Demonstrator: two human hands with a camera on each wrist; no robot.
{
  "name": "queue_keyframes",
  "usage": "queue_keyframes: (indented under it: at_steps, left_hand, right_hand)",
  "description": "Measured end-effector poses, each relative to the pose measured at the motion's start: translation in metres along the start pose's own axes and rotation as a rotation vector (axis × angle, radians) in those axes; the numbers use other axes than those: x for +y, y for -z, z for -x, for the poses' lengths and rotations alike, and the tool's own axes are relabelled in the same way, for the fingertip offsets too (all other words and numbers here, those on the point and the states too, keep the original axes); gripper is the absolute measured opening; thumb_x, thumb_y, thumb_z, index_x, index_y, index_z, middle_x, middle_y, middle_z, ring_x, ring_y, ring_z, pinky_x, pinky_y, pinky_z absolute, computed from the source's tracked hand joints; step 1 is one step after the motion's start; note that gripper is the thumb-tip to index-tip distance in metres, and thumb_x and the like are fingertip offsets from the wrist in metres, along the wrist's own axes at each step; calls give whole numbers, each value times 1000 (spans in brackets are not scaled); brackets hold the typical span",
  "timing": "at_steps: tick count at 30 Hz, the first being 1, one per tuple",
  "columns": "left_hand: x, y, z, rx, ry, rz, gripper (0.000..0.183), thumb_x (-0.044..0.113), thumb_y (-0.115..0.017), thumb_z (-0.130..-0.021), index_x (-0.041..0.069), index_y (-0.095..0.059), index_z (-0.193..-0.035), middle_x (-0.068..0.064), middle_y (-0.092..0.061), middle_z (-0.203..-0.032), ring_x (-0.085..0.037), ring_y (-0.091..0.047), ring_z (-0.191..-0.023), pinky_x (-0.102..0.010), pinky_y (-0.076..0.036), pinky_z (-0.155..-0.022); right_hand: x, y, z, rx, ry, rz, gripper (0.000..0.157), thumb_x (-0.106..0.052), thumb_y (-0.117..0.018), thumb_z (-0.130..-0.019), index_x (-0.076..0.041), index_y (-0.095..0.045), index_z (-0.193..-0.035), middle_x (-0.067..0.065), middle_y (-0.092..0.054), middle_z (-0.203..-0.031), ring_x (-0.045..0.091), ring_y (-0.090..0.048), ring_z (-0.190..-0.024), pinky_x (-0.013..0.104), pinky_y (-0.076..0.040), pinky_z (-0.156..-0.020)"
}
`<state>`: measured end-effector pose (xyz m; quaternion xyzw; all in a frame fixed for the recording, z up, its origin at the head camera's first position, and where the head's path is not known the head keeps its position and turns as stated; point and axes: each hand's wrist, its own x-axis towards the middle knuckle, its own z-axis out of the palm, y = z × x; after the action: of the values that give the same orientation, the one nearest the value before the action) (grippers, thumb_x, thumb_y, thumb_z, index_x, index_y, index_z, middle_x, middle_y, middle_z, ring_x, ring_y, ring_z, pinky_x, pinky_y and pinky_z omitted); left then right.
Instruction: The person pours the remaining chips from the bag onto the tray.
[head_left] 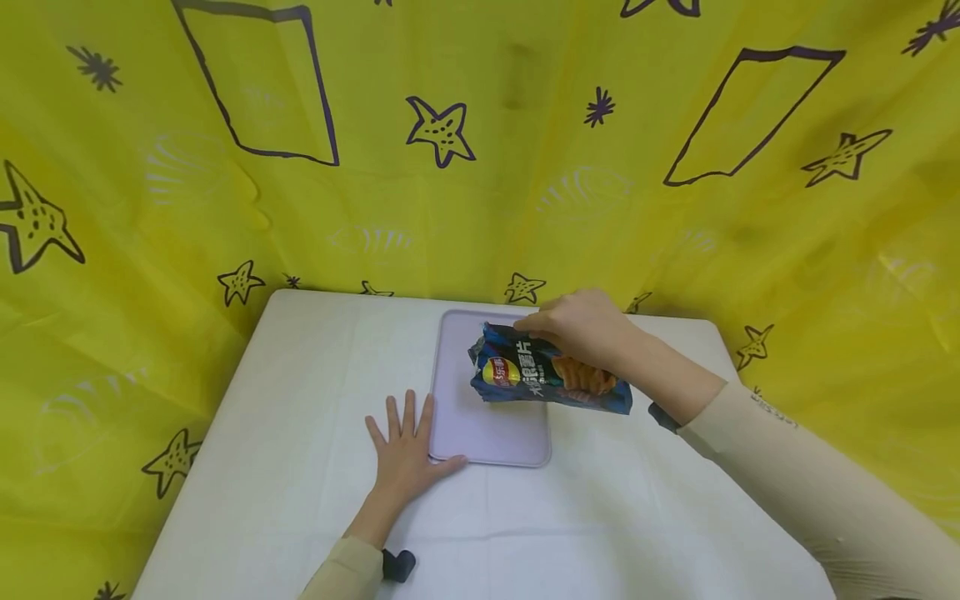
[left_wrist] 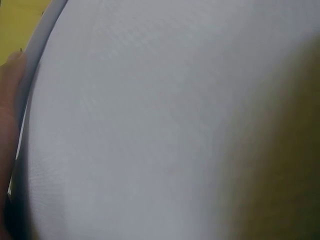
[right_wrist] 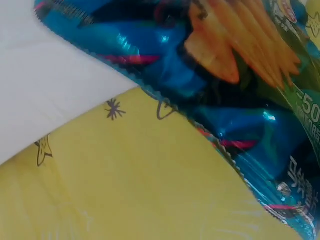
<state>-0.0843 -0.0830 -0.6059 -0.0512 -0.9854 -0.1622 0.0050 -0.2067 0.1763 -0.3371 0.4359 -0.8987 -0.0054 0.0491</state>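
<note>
A dark blue bag of potato chips (head_left: 551, 375) hangs over a pale lilac tray (head_left: 487, 433), tilted on its side. My right hand (head_left: 588, 329) pinches the bag along its upper edge. Up close, the right wrist view shows the shiny blue bag (right_wrist: 240, 125) with its picture of chips. My left hand (head_left: 405, 458) rests flat at the tray's left edge, fingers spread and thumb by the near left corner. Only a slice of the left hand (left_wrist: 7, 120) shows at the border of the left wrist view.
A white-covered table (head_left: 322, 400) lies under the tray. Behind it hangs a yellow curtain (head_left: 495, 208) with starfish drawings. Dark wrist straps sit at both cuffs.
</note>
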Motion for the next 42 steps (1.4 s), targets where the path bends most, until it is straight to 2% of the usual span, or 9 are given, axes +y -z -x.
queue_keyframes:
  at_steps: [7,14,20,29,36,42]
  left_hand:
    - [0,-3,0,-24,7,-7,120,89,-54,-72,17,-17,-161,-18,-6,-167,-49,6,-150,-77,9,-108]
    - [1,-1,-1,1,-2,-9,120,87,-58,-71,15,-21,-160,-20,-10,-166,-51,1,-150,-78,6,-108]
    - [1,0,0,-6,2,-6,120,87,-57,-71,16,-21,-160,-19,-9,-166,-51,1,-150,-78,7,-108]
    - [0,0,1,-5,4,-10,120,87,-56,-71,16,-20,-161,-19,-8,-167,-50,2,-150,-78,7,-108]
    - [-1,-2,0,-9,4,-7,120,88,-56,-71,17,-19,-161,-18,-7,-167,-50,4,-150,-78,9,-108]
    - [-2,-2,0,-4,3,-1,120,88,-55,-71,17,-19,-161,-18,-8,-167,-50,4,-150,-78,9,-108]
  right_hand:
    - [2,4,0,15,-14,-27,20,-26,-72,-92,-27,-79,-110,-5,-78,-88,11,-64,-60,24,-50,-51]
    - [2,8,-1,-19,-24,-10,19,-25,-71,-93,-28,-79,-110,-4,-78,-90,12,-65,-60,25,-51,-52]
    - [1,11,-4,-19,-21,0,19,-24,-72,-92,-29,-80,-109,-5,-78,-87,10,-56,-52,23,-45,-46]
    - [0,8,-3,3,-25,19,19,-25,-70,-93,-31,-79,-109,-7,-76,-79,7,-53,-51,23,-42,-44]
    - [1,8,-4,23,-8,-14,18,-22,-71,-93,-28,-80,-108,-5,-76,-80,9,-59,-54,23,-46,-47]
    - [1,9,-7,-16,-25,-3,19,-23,-69,-94,-30,-79,-109,-6,-77,-84,9,-57,-54,23,-45,-46]
